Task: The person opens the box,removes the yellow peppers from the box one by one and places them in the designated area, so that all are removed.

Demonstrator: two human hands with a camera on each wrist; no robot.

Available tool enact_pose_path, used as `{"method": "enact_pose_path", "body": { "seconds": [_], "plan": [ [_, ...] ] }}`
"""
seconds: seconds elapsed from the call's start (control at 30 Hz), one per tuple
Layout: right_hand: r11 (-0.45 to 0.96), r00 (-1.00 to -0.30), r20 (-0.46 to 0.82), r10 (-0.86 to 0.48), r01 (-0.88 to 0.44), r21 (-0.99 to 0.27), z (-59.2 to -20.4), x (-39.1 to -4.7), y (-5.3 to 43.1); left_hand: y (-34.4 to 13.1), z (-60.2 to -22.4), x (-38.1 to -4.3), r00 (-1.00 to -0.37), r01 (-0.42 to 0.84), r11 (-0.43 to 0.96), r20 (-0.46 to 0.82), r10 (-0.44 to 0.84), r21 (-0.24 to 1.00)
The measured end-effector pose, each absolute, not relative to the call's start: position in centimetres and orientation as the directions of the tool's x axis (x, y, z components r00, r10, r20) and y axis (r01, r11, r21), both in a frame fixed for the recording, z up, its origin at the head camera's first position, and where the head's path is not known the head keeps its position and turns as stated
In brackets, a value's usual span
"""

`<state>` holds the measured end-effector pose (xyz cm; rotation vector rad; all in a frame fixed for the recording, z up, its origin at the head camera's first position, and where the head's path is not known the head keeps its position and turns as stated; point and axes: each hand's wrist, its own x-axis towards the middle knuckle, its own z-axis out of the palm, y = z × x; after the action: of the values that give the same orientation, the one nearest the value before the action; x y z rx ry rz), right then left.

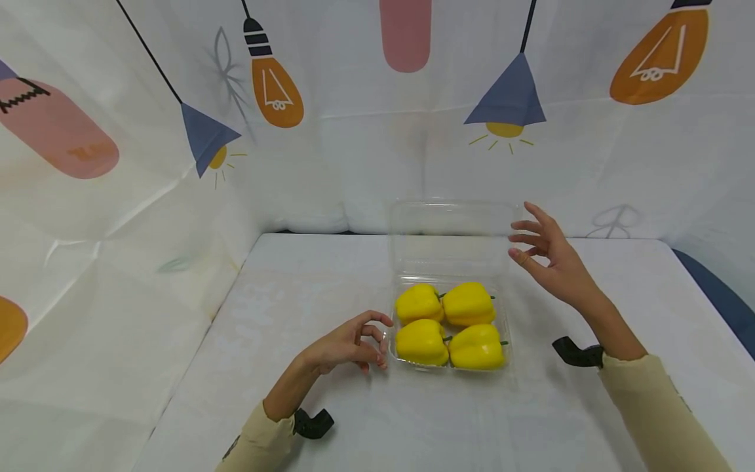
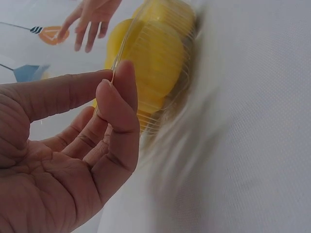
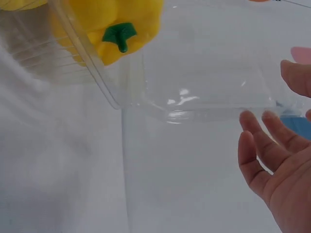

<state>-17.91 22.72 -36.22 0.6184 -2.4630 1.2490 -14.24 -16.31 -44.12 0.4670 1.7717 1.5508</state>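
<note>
A clear plastic clamshell container [image 1: 448, 370] lies on the table, its lid [image 1: 451, 246] raised at the back. Several yellow bell peppers [image 1: 476, 347] fill the base in two rows; one shows a green stem [image 3: 120, 36] in the right wrist view. At the left side of the base, my left hand [image 1: 350, 344] pinches the thin rim between thumb and fingers; the left wrist view shows these fingertips [image 2: 108, 92] on the edge. My right hand [image 1: 548, 255] is held up beside the lid's right edge, fingers spread and slightly bent, holding nothing.
A white cloth covers the table [image 1: 283, 288]. Behind it hangs a white sheet [image 1: 354, 164] printed with lamps and bulbs. Black curved mounts sit at both wrists, the left mount [image 1: 312, 424] low over the table. Something dark blue [image 1: 716, 295] shows past the table's right edge.
</note>
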Motion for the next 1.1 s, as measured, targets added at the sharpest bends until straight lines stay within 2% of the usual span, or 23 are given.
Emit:
{"method": "enact_pose_path", "body": {
  "seconds": [0.23, 0.47, 1.1],
  "plan": [
    [0.609, -0.881, 0.400, -0.255, -0.467, -0.641, -39.0, -19.0, 23.6, -16.3, -44.2, -14.3, -0.668, -0.185, 0.203, -0.275, 0.691, 0.961],
    [0.624, -0.898, 0.340, -0.280, -0.439, -0.646, -40.8, -19.2, 23.9, -16.4, -44.2, -14.2, -0.668, -0.184, 0.201, -0.272, 0.693, 0.962],
    [0.630, -0.911, 0.202, -0.359, -0.396, -0.668, -42.9, -18.9, 23.4, -16.4, -44.3, -14.2, -0.668, -0.174, 0.197, -0.263, 0.696, 0.965]
  ]
}}
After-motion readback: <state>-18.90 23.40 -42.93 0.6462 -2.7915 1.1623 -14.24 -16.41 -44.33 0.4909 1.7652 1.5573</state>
